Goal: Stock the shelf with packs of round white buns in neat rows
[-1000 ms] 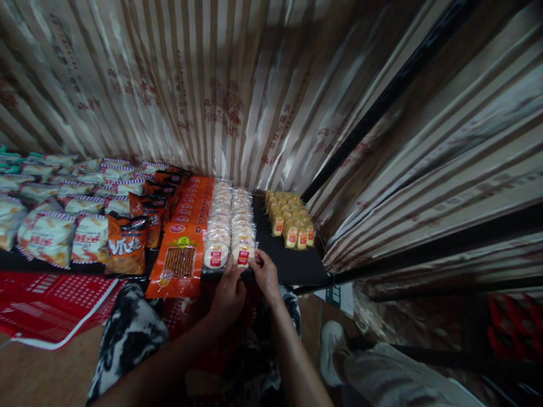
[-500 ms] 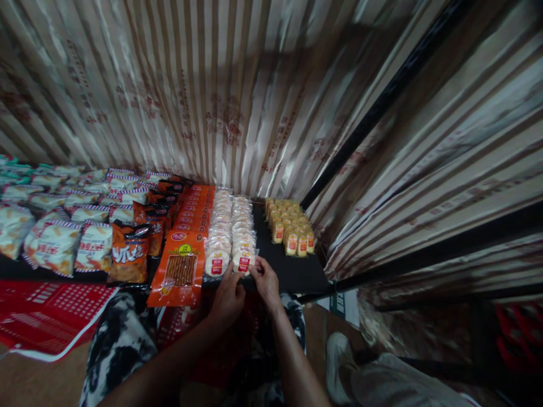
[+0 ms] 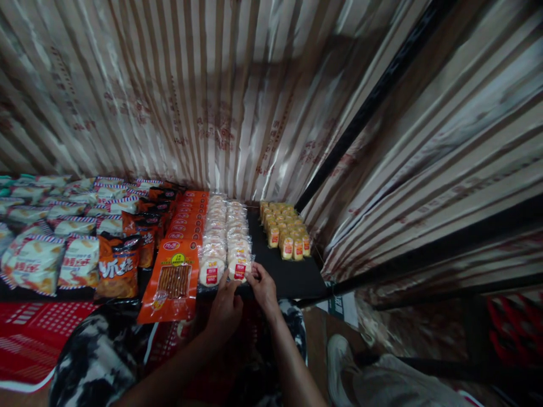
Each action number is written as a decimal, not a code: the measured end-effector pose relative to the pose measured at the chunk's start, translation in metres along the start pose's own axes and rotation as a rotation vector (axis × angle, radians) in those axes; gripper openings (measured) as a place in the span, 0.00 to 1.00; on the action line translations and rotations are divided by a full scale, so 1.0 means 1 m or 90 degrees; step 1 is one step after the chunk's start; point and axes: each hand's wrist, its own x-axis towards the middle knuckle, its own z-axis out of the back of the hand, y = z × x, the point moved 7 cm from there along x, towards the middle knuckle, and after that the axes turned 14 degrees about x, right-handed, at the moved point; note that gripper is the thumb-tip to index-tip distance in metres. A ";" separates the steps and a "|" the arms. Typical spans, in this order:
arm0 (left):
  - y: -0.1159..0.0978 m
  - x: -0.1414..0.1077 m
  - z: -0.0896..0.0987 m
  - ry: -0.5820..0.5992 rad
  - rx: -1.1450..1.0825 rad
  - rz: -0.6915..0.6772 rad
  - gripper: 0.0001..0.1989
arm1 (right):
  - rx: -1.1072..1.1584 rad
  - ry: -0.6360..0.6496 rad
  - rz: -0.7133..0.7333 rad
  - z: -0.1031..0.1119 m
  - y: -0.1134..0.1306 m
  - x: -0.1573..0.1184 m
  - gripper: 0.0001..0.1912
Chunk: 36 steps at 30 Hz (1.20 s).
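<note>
My left hand (image 3: 224, 308) and my right hand (image 3: 263, 288) meet at the front packet of rice crackers (image 3: 240, 271), round and pale in clear wrap with a red label. Each hand pinches an edge of its wrapper, the left at the lower left corner, the right along the right side. This packet lies at the front of the right of two overlapping rows. Its neighbour, another rice cracker packet (image 3: 211, 272), leads the left row. Close by on the left lies an orange pack of brown sticks (image 3: 173, 280).
Orange-brown snack bags (image 3: 119, 268) and white snack bags (image 3: 34, 263) line the left of the black shelf (image 3: 292, 280). Small yellow packets (image 3: 287, 246) stand on its right. A red basket (image 3: 29, 339) sits below. Dark poles (image 3: 373, 107) frame striped sheeting; another person's leg (image 3: 382, 379) is lower right.
The view has shifted, so the shelf goods sit slightly lower and further left. Both hands keep their pinch on the same rice cracker packet, with little visible movement.
</note>
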 end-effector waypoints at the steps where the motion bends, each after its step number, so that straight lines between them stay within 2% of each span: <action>1: 0.000 0.000 0.000 0.002 0.001 -0.001 0.20 | -0.006 0.000 -0.002 0.000 0.001 0.000 0.17; 11: 0.002 -0.001 -0.002 -0.015 -0.005 -0.006 0.20 | -0.031 0.000 -0.015 0.000 0.017 -0.005 0.17; 16: 0.001 -0.002 0.000 -0.033 -0.020 -0.016 0.20 | -0.030 0.000 -0.008 0.001 0.014 -0.005 0.16; 21: 0.001 -0.001 0.001 -0.022 -0.010 -0.014 0.20 | 0.044 0.023 -0.017 0.000 0.008 -0.003 0.16; 25: 0.003 0.000 0.000 -0.030 -0.014 -0.010 0.19 | 0.068 0.002 -0.006 0.001 0.008 -0.003 0.16; 31: 0.003 0.001 0.012 -0.046 -0.025 -0.006 0.19 | 0.054 0.010 -0.018 0.000 0.005 -0.002 0.16; 36: 0.002 0.006 0.019 -0.003 -0.013 0.001 0.17 | 0.076 0.022 -0.036 -0.001 0.002 -0.002 0.18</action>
